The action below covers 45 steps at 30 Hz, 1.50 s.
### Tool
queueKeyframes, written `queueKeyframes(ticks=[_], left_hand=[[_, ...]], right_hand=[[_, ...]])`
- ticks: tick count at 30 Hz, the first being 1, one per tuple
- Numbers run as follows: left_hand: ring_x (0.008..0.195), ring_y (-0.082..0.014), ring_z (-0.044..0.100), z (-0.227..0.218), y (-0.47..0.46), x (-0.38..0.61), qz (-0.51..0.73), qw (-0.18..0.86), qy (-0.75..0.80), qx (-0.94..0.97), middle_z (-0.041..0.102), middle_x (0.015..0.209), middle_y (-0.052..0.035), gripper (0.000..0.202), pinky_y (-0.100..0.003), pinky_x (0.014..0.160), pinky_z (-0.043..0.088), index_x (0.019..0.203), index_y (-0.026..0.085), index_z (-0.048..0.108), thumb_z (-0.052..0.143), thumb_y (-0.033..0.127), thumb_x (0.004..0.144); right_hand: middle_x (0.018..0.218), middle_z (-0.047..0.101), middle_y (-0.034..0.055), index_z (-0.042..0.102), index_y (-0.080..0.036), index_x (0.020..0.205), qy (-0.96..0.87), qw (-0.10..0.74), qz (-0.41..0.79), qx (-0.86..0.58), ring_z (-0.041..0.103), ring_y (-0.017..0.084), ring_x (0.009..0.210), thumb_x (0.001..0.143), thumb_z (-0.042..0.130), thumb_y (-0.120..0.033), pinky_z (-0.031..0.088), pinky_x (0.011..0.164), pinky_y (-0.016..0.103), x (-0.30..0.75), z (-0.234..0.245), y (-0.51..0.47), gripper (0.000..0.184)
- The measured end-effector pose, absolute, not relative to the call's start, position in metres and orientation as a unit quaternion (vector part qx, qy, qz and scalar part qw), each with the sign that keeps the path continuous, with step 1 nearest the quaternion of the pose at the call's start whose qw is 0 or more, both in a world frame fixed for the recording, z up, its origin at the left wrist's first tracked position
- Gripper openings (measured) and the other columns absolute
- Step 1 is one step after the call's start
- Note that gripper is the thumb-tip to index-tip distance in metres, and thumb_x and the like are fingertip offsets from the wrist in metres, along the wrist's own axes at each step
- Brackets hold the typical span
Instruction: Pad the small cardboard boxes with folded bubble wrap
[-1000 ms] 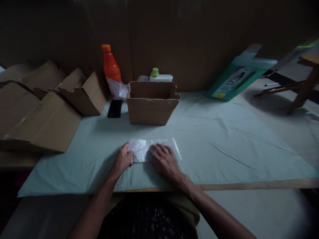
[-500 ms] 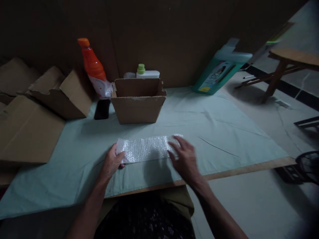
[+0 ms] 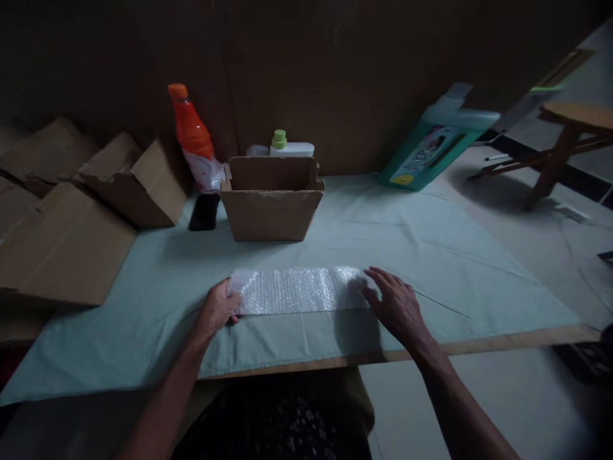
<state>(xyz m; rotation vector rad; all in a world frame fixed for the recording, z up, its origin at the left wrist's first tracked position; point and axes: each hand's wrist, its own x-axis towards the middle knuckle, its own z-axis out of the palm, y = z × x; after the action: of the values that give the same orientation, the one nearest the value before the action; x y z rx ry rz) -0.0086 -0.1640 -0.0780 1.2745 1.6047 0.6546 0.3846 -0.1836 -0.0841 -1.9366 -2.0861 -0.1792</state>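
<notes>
A strip of clear bubble wrap [image 3: 297,290] lies flat on the pale green cloth [image 3: 431,255] in front of me. My left hand [image 3: 219,310] pinches its left end between thumb and fingers. At the strip's right end my right hand [image 3: 395,305] lies flat with its fingers spread, pressing the wrap down. An open brown cardboard box [image 3: 272,203] stands just behind the strip.
An orange bottle [image 3: 193,139] and a white bottle with a green cap [image 3: 287,144] stand behind the box, with a black phone [image 3: 204,211] beside it. Flattened and open cartons [image 3: 71,217] fill the left. A teal jug [image 3: 438,147] leans at the back right. A wooden stool [image 3: 565,140] stands beyond.
My right hand has slid rightward along the bubble wrap, smoothing it out to a longer strip. The left hand has kept hold of the left end.
</notes>
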Motion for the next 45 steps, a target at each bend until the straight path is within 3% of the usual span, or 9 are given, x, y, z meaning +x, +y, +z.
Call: queueKeyframes(ticks=[3, 9, 12, 15, 24, 29, 34, 41, 45], left_hand=[[0.045, -0.0125, 0.054, -0.069, -0.159, -0.011, 0.216, 0.448, 0.645, 0.580, 0.057, 0.060, 0.0022, 0.023, -0.022, 0.042, 0.044, 0.086, 0.014, 0.062, 0.047, 0.027, 0.074], [0.070, -0.0180, 0.061, -0.037, -0.125, -0.018, 0.112, 0.316, 0.621, 0.709, 0.063, 0.067, -0.0002, 0.012, -0.025, 0.063, 0.044, 0.068, 0.017, 0.062, 0.050, 0.013, 0.069], [0.084, -0.0231, 0.066, -0.022, -0.097, -0.011, 0.057, 0.252, 0.605, 0.753, 0.069, 0.076, -0.0044, 0.013, -0.029, 0.072, 0.044, 0.069, 0.018, 0.065, 0.055, 0.010, 0.069], [0.092, -0.0267, 0.068, -0.014, -0.073, 0.009, 0.009, 0.202, 0.584, 0.786, 0.074, 0.088, -0.0098, 0.017, -0.033, 0.078, 0.046, 0.076, 0.018, 0.070, 0.057, 0.008, 0.071], [0.119, -0.0340, 0.058, -0.025, -0.070, 0.061, 0.046, 0.065, 0.563, 0.822, 0.067, 0.118, -0.0198, 0.036, -0.049, 0.101, 0.041, 0.123, 0.011, 0.064, 0.055, 0.013, 0.087], [0.122, -0.0316, 0.054, -0.041, -0.150, 0.014, 0.155, 0.082, 0.506, 0.845, 0.062, 0.129, -0.0166, 0.043, -0.050, 0.106, 0.042, 0.132, 0.014, 0.057, 0.051, 0.016, 0.090], [0.141, -0.0290, 0.040, -0.055, -0.266, -0.016, 0.200, 0.261, 0.322, 0.888, 0.050, 0.149, -0.0130, 0.068, -0.050, 0.114, 0.041, 0.145, 0.020, 0.045, 0.060, 0.009, 0.079], [0.075, -0.0160, 0.066, -0.068, -0.252, 0.016, 0.302, 0.351, 0.589, 0.662, 0.071, 0.084, -0.0019, 0.038, -0.028, 0.073, 0.054, 0.126, 0.018, 0.060, 0.056, 0.020, 0.089], [0.065, -0.0142, 0.062, -0.075, -0.230, 0.022, 0.254, 0.343, 0.627, 0.652, 0.067, 0.075, 0.0028, 0.055, -0.027, 0.067, 0.050, 0.137, 0.017, 0.052, 0.061, 0.021, 0.084]], right_hand=[[0.133, 0.065, 0.0139, 0.065, -0.019, 0.123, -0.765, 0.149, -0.021, -0.626, 0.063, 0.031, 0.117, 0.092, 0.057, -0.033, 0.050, 0.093, 0.045, 0.363, -0.084, -0.160, 0.035], [0.109, 0.075, 0.0107, 0.067, -0.022, 0.081, -0.772, 0.218, 0.103, -0.587, 0.070, 0.029, 0.100, 0.090, 0.054, -0.035, 0.055, 0.086, 0.044, 0.338, -0.086, -0.175, 0.021], [0.100, 0.075, 0.0096, 0.067, -0.022, 0.112, -0.698, 0.288, 0.250, -0.606, 0.072, 0.026, 0.092, 0.091, 0.057, -0.044, 0.058, 0.079, 0.039, 0.319, -0.080, -0.233, 0.032], [0.105, 0.073, 0.0097, 0.043, -0.023, 0.149, -0.606, 0.332, 0.403, -0.600, 0.071, 0.025, 0.094, 0.092, 0.059, -0.050, 0.059, 0.079, 0.038, 0.288, -0.076, -0.292, 0.065], [0.155, 0.045, 0.0103, 0.038, -0.033, 0.155, -0.500, 0.363, 0.539, -0.573, 0.045, 0.031, 0.140, 0.086, 0.066, -0.057, 0.036, 0.114, 0.053, 0.250, -0.102, -0.341, 0.078], [0.120, 0.070, 0.0096, 0.078, -0.027, 0.110, -0.488, 0.313, 0.611, -0.539, 0.062, 0.031, 0.115, 0.082, 0.071, -0.054, 0.046, 0.103, 0.047, 0.249, -0.076, -0.339, 0.040], [0.085, 0.069, 0.0042, 0.076, -0.023, 0.097, -0.273, 0.387, 0.733, -0.488, 0.061, 0.016, 0.072, 0.075, 0.079, -0.050, 0.049, 0.066, 0.028, 0.234, -0.060, -0.322, 0.034], [0.115, 0.068, 0.0086, 0.038, -0.037, 0.151, -0.297, 0.476, 0.679, -0.474, 0.066, 0.017, 0.078, 0.090, 0.067, -0.043, 0.052, 0.064, 0.030, 0.231, -0.056, -0.301, 0.068], [0.123, 0.067, 0.0077, 0.049, -0.036, 0.143, -0.605, 0.423, 0.420, -0.527, 0.067, 0.021, 0.098, 0.096, 0.059, -0.028, 0.056, 0.084, 0.039, 0.244, -0.066, -0.299, 0.049]])
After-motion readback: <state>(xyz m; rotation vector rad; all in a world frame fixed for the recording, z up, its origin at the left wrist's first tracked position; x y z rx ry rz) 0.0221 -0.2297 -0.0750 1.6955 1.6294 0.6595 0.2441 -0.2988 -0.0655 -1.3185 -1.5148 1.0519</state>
